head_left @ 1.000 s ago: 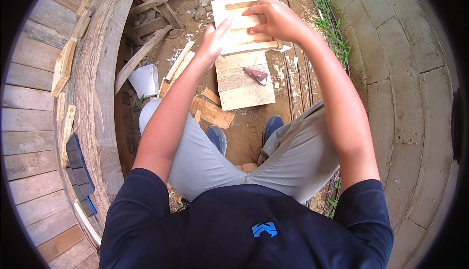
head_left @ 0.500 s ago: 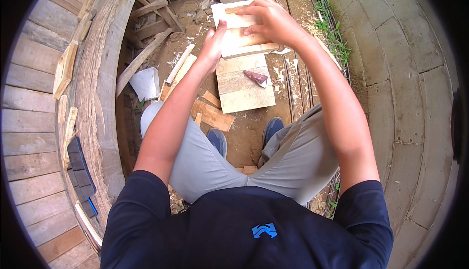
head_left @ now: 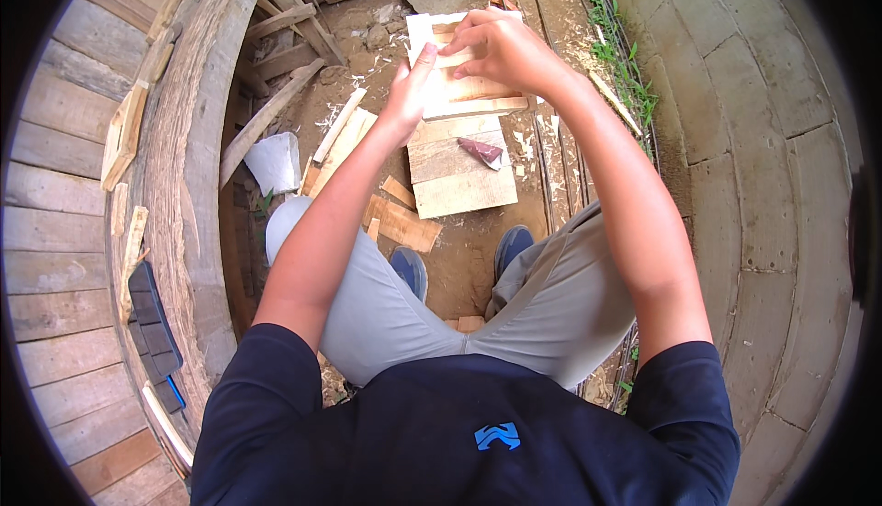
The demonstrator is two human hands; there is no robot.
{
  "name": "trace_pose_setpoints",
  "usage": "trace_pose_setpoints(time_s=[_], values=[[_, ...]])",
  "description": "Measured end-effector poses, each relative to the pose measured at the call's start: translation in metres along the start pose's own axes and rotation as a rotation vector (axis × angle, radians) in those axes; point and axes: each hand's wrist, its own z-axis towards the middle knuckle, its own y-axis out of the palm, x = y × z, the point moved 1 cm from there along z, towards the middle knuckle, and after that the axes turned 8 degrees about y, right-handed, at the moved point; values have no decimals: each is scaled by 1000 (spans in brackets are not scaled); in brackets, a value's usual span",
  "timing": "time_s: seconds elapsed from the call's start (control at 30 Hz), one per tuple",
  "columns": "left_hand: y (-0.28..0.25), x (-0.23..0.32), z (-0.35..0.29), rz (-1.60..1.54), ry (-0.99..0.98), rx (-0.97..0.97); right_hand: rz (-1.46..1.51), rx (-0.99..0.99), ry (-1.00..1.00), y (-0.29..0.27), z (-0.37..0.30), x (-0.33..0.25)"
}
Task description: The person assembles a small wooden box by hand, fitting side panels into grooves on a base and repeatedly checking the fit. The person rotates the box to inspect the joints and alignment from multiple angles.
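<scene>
A shallow pale wooden box (head_left: 478, 105), brightly lit, is held up at the far middle with its hollow side toward me. My left hand (head_left: 411, 93) grips its left side, thumb over the rim. Over the hollow, my right hand (head_left: 505, 51) reaches in with fingers bent and apart, their tips close to the left thumb; nothing shows in them. Just below the box lies a flat wooden board (head_left: 450, 189) on the ground. A folded reddish-brown piece of what looks like sandpaper (head_left: 480, 151) rests on that board.
Wood offcuts (head_left: 404, 223) and shavings litter the dirt left of the board. A pale stone block (head_left: 274, 159) sits beside a slanting plank. On the left beam (head_left: 184, 166) lies a dark phone (head_left: 154, 322). A curved block wall (head_left: 772, 185) closes the right side, with weeds along its foot.
The box has come slightly lower and nearer, its bottom edge now closer over the board. My right fingers have drawn in toward the left thumb.
</scene>
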Motion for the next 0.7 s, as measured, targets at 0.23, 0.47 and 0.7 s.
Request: trace_pose_setpoints(time_s=[0.23, 0.47, 0.7], values=[[1, -2, 2, -44, 36, -6, -25, 6, -57, -1, 2, 4], [-11, 8, 8, -51, 37, 74, 162, 263, 427, -29, 0, 28], [-25, 5, 18, -29, 69, 90, 331, -40, 439, -20, -3, 27]])
